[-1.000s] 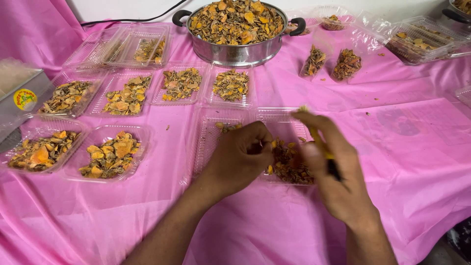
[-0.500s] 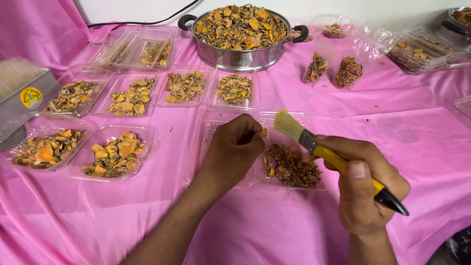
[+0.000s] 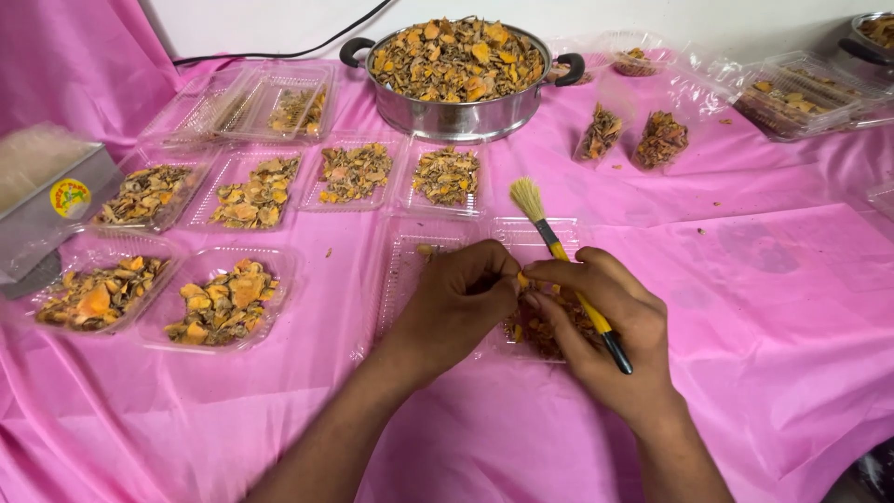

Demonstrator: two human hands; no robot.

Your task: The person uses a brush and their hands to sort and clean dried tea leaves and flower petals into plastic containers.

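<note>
Pink cloth (image 3: 745,307) could be littered: a small orange chip (image 3: 522,279) is pinched by left hand (image 3: 456,307) and right hand (image 3: 605,326), a yellow-handled bristle brush (image 3: 559,251) clamped loosely, above the clear hinged plastic tray (image 3: 410,270).

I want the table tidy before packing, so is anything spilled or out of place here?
A few loose crumbs lie on the pink cloth right of the open tray, and one bit sits between the filled trays. The cloth is wrinkled near the front edge. Nothing else stands out.
</note>
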